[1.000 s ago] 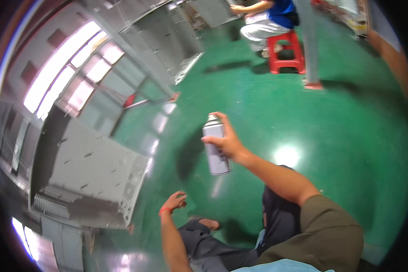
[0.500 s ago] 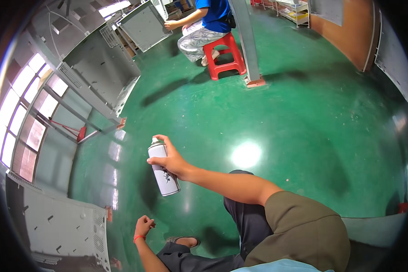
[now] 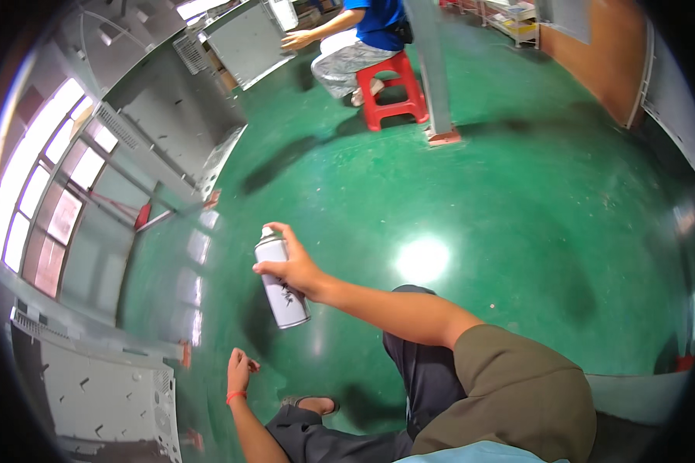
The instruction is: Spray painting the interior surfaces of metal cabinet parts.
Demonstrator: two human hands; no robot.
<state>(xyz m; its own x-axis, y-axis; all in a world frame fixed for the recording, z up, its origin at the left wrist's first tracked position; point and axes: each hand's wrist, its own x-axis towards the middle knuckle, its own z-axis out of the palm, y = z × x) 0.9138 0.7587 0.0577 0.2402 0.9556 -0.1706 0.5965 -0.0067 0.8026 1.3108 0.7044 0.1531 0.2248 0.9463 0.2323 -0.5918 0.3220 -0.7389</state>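
Observation:
My right hand point(image 3: 300, 270) is wrapped round a white spray can point(image 3: 286, 301), its index finger reaching up to the nozzle at the top. The can tilts slightly and hangs in the air over the green floor, dark handwriting on its side. Lower and to the left, my left hand point(image 3: 241, 370) is held with its fingers curled in, a red band point(image 3: 236, 396) round the wrist. I see nothing in that hand, and it touches neither the can nor the panels on the left.
Grey metal panels point(image 3: 104, 393) stand at lower left, and a larger grey panel point(image 3: 174, 104) at upper left. Ahead, a person in blue point(image 3: 380, 27) sits on a red stool point(image 3: 394, 92) beside a grey post point(image 3: 431, 69). A shelf rack point(image 3: 511, 19) stands behind, right.
The view has shifted a little, moving the stool and post slightly rightward. My right hand still grips the spray can. The seated person's outstretched hand has opened more.

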